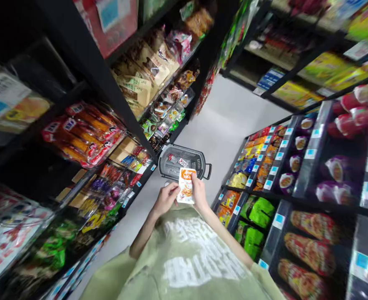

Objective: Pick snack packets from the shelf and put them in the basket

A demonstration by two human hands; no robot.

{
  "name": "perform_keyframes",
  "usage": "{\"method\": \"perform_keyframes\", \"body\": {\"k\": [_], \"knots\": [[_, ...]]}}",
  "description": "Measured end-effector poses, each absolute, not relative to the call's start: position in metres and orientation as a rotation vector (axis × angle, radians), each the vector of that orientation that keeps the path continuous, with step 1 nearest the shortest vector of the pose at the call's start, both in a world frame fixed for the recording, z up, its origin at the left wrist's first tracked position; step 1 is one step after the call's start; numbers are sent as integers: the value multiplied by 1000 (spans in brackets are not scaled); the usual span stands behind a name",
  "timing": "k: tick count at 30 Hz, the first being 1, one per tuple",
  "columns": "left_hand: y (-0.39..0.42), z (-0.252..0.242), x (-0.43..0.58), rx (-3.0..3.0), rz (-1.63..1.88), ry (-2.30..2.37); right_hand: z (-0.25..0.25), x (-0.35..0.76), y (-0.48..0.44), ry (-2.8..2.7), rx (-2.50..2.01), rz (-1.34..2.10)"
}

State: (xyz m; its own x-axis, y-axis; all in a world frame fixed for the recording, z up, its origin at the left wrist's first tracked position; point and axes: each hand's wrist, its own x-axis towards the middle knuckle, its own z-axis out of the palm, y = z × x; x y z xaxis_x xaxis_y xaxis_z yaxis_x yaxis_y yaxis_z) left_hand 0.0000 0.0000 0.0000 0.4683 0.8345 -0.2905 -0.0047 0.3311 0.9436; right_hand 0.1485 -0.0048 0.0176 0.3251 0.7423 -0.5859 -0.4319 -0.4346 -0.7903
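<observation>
Both my hands hold a small white and orange snack packet (186,185) in front of my chest. My left hand (165,198) pinches its lower left edge. My right hand (199,192) grips its right side with the fingers curled round it. Just beyond the packet, a dark grey shopping basket (199,160) sits on the pale floor with a few small packets inside.
Dark shelves of snack bags (87,133) line the left of the narrow aisle. On the right, shelves (265,166) carry orange, yellow and green packets and cup-shaped tubs. The grey floor (224,121) runs ahead between them. I wear a light green printed shirt (187,258).
</observation>
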Motion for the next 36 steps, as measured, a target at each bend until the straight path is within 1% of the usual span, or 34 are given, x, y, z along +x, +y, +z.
{"method": "perform_keyframes", "body": {"k": [5,7,15,36], "knots": [[1,1,-11,1172,478,852,23,154,1,-204,-1501,1292],[1,1,-15,1170,454,815,25,154,3,-180,-1485,1290],[-3,-5,-22,1137,499,816,26,149,3,-245,-1447,1359],[3,-11,-21,1232,476,884,21,149,11,-222,-1402,1338]]}}
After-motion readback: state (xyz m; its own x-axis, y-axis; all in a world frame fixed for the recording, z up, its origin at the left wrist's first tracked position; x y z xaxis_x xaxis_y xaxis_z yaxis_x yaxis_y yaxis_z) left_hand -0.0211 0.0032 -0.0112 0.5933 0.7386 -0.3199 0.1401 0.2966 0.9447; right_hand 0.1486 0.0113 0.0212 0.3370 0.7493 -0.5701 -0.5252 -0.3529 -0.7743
